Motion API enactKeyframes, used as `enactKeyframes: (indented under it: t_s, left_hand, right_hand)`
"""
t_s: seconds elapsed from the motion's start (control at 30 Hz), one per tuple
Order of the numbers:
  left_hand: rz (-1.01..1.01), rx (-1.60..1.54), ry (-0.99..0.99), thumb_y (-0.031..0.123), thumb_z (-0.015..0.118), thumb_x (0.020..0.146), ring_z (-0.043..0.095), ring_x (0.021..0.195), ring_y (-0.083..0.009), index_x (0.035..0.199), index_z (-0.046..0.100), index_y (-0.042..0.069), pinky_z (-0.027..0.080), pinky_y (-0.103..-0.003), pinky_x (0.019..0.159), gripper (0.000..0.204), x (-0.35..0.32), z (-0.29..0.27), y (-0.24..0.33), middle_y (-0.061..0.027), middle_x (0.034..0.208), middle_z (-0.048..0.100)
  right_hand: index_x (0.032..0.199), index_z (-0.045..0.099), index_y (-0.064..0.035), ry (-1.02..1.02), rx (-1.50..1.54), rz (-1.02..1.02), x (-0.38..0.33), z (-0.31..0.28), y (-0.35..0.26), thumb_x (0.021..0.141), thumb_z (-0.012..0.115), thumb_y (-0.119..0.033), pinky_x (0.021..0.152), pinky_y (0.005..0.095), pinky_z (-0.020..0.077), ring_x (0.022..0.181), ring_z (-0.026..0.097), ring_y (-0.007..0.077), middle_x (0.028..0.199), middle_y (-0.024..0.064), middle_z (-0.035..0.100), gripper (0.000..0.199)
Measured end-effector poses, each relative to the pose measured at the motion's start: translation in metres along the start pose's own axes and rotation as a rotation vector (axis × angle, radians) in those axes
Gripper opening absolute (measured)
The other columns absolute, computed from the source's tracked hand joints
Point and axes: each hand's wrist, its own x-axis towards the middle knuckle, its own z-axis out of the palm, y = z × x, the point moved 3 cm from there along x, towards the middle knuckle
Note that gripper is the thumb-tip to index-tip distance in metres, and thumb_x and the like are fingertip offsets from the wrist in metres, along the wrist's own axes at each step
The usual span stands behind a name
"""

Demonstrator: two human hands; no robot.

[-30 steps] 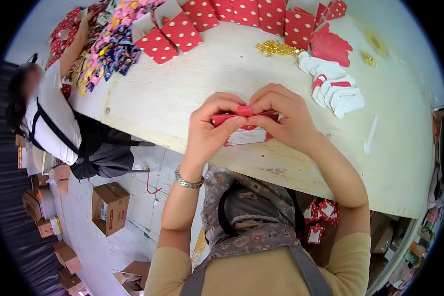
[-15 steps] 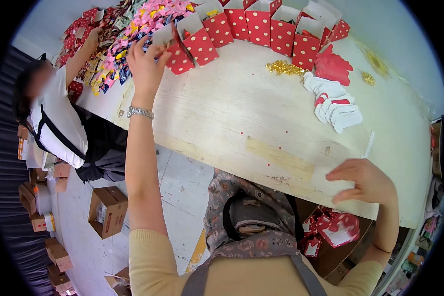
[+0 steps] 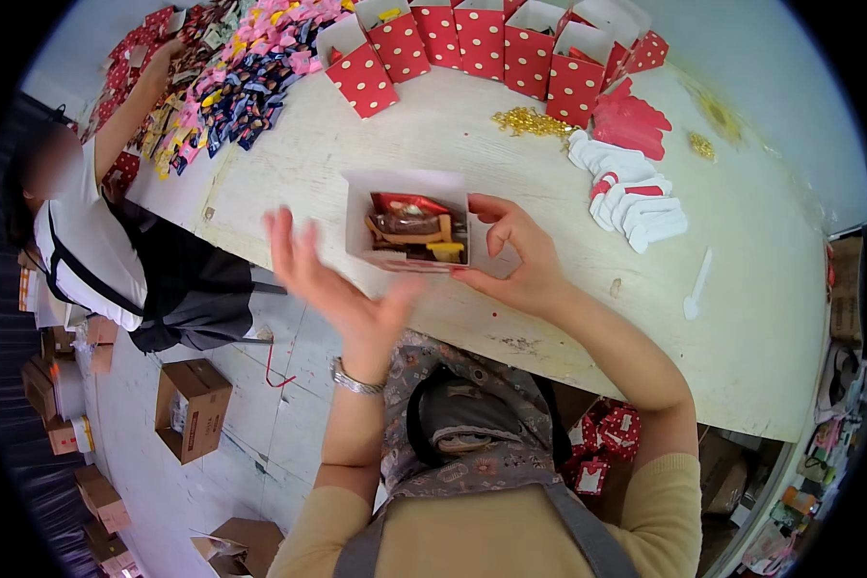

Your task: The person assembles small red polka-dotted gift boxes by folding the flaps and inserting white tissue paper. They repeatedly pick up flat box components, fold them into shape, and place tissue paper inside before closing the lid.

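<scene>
In front of me is an open-topped gift box (image 3: 358, 220), white inside, with its opening turned up toward me. Wrapped snacks (image 3: 409, 226) in red, brown and yellow packets lie inside it. My right hand (image 3: 515, 252) grips the box's right side between thumb and fingers. Just left of and below the box is my left hand (image 3: 342, 289), its fingers spread and slightly blurred, holding nothing. Behind the box, a row of red boxes with cream dots (image 3: 480, 43) stands open along the table's far side, some with packets showing.
Piled candies (image 3: 250, 96) cover the far left, where a co-worker (image 3: 87, 226) reaches in. Gold ties (image 3: 535, 122), red card pieces (image 3: 631, 120) and white tags (image 3: 636, 197) lie at the right, near a white spoon-shaped piece (image 3: 700, 281). Cardboard boxes (image 3: 195, 409) sit on the floor.
One box from the left end of the row is now in front of me, held in my right hand. My left hand has come back toward me; my right hand has moved left.
</scene>
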Motion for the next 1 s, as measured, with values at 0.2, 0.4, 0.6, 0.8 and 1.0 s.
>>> enactKeyframes:
  t_s: [0.2, 0.4, 0.6, 0.8, 1.0]
  left_hand:
    - [-0.405, -0.539, -0.296, 0.063, 0.053, 0.084, 0.035, 0.123, -0.0182, 0.120, 0.031, 0.001, 0.031, -0.033, 0.103, 0.075, -0.036, 0.025, -0.059, -0.0112, 0.131, 0.032]
    - [-0.461, -0.794, -0.369, 0.039, 0.056, 0.092, 0.038, 0.123, -0.0199, 0.119, 0.032, 0.005, 0.032, -0.034, 0.103, 0.050, -0.026, 0.039, -0.056, -0.0151, 0.136, 0.036]
    - [-0.503, -0.696, -0.222, 0.016, 0.056, 0.093, 0.051, 0.098, -0.0115, 0.092, 0.059, 0.002, 0.042, -0.027, 0.088, 0.014, -0.022, 0.052, -0.051, -0.0068, 0.108, 0.057]
    - [-0.754, -0.616, -0.201, 0.009, 0.059, 0.091, 0.054, 0.075, -0.0070, 0.082, 0.057, -0.002, 0.045, -0.020, 0.065, 0.014, -0.020, 0.057, -0.038, -0.0045, 0.093, 0.060]
    - [-0.697, -0.621, -0.189, 0.007, 0.054, 0.093, 0.060, 0.080, -0.0090, 0.123, 0.043, 0.000, 0.051, -0.024, 0.068, 0.033, -0.010, 0.068, -0.038, -0.0114, 0.096, 0.063]
  right_hand:
    - [0.096, 0.043, -0.0087, 0.069, 0.078, -0.040, -0.002, -0.004, -0.002, 0.067, 0.081, -0.011, 0.092, 0.0367, 0.0418, 0.114, 0.048, 0.0305, 0.126, 0.0196, 0.044, 0.047]
    - [0.094, 0.046, -0.0066, 0.185, 0.053, -0.022, -0.007, -0.010, 0.013, 0.073, 0.078, -0.015, 0.091, 0.0373, 0.0403, 0.110, 0.046, 0.0303, 0.124, 0.0195, 0.043, 0.039]
    - [0.085, 0.054, -0.0026, 0.362, -0.021, 0.003, -0.007, -0.013, 0.008, 0.078, 0.072, -0.010, 0.076, 0.0301, 0.0438, 0.087, 0.053, 0.0235, 0.101, 0.0140, 0.052, 0.021]
    - [0.081, 0.051, -0.0013, 0.443, -0.012, 0.026, -0.004, -0.015, 0.012, 0.080, 0.068, -0.002, 0.064, 0.0253, 0.0433, 0.071, 0.051, 0.0161, 0.086, 0.0087, 0.052, 0.017]
    - [0.097, 0.049, -0.0002, 0.525, 0.444, 0.233, 0.003, -0.008, 0.012, 0.085, 0.064, -0.002, 0.066, 0.0233, 0.0477, 0.077, 0.055, 0.0093, 0.088, 0.0046, 0.056, 0.019]
